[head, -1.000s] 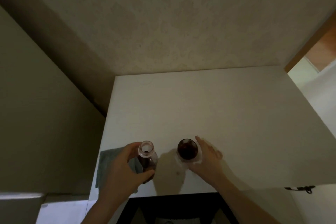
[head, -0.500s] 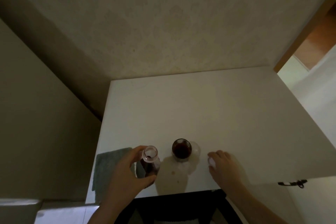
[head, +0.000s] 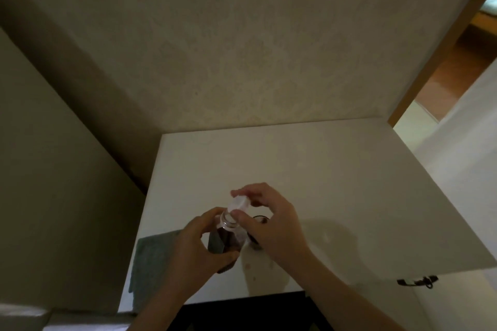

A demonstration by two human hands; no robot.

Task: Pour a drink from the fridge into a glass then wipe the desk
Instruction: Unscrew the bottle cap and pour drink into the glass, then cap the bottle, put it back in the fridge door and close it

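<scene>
A clear bottle (head: pixel 227 236) with dark red drink is gripped around its body by my left hand (head: pixel 193 252), lifted slightly above the white desk (head: pixel 309 169). My right hand (head: pixel 271 223) pinches a white cap (head: pixel 238 203) just above and beside the bottle's open mouth. The glass (head: pixel 259 219) of dark drink stands on the desk behind my right hand, mostly hidden by it. A grey-green cloth (head: pixel 150 258) lies flat at the desk's front left corner.
A few small drops or marks (head: pixel 254 271) show on the desk in front of the bottle. Walls close off the left and far sides. A doorway (head: pixel 457 62) opens at the right. A dark cable end (head: pixel 416 281) hangs at the desk's front right edge.
My right hand left the glass, picked up the white cap from the desk at the right, and brought it over to the bottle's mouth. My left hand raised the bottle a little.
</scene>
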